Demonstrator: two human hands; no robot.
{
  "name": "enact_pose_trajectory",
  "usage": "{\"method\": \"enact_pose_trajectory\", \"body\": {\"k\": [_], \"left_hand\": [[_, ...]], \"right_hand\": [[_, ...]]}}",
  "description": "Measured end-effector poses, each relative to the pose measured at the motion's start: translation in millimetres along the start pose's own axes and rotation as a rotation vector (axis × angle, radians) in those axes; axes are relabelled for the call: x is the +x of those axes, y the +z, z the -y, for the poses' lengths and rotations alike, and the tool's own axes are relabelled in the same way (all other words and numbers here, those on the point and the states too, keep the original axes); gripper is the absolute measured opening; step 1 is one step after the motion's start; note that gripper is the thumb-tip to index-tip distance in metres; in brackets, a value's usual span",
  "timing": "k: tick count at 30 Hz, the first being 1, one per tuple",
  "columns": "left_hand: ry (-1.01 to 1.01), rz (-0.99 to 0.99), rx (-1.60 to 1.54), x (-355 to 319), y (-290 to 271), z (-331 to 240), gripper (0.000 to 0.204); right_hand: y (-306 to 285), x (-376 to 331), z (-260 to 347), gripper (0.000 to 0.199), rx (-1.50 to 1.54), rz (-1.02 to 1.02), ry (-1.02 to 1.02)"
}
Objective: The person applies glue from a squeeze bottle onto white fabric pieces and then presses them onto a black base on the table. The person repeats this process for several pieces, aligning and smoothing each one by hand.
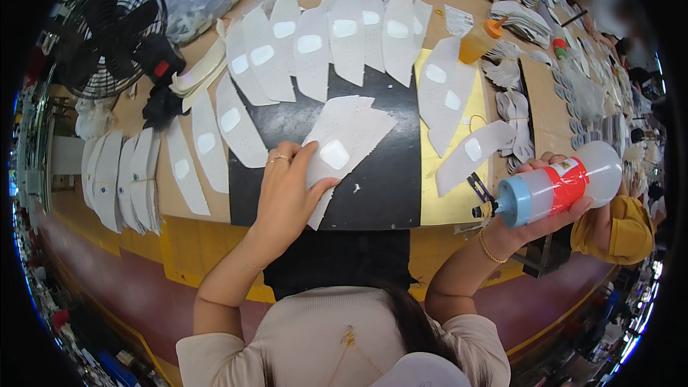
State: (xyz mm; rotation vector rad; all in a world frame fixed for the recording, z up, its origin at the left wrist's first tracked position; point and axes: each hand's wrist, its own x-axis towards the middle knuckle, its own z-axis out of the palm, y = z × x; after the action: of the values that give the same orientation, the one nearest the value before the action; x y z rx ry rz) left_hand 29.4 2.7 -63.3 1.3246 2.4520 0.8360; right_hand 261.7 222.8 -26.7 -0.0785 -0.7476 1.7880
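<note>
My left hand (285, 193) rests on a small stack of white shaped pieces (344, 140) with a glossy patch, pinning them on a black mat (380, 186). My right hand (548, 204) holds a clear squeeze bottle (559, 183) with a red label and a blue nozzle cap, tipped sideways, nozzle pointing left over the yellow sheet (448, 204). More white pieces (315, 46) with glossy patches lie fanned in an arc across the top of the mat.
A black fan (107, 36) stands at the far left. Overlapping white pieces (129, 175) lie left of the mat. An orange-capped bottle (481, 39) and stacks of white parts (519, 21) sit at the right. Another person's yellow sleeve (616, 229) is at the right edge.
</note>
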Motion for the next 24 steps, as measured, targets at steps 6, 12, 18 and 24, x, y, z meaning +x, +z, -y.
{"method": "enact_pose_trajectory", "body": {"k": [6, 12, 18, 24], "left_hand": [[-0.113, 0.1, -0.225, 4, -6, -6, 0.036], [-0.423, 0.42, -0.95, 13, -18, 7, 0.037], [-0.521, 0.554, -1.374, 16, -30, 0, 0.044], [-0.481, 0.561, -1.417, 14, -38, -2, 0.045]], "right_hand": [[3, -4, -16, 0.071, -0.241, -0.057, 0.047], [9, -10, -82, 0.073, -0.725, 0.054, -0.026], [56, 4, -100, 0.055, -0.925, 0.213, -0.065], [66, 15, -107, 0.049, -1.05, 0.334, -0.241]]}}
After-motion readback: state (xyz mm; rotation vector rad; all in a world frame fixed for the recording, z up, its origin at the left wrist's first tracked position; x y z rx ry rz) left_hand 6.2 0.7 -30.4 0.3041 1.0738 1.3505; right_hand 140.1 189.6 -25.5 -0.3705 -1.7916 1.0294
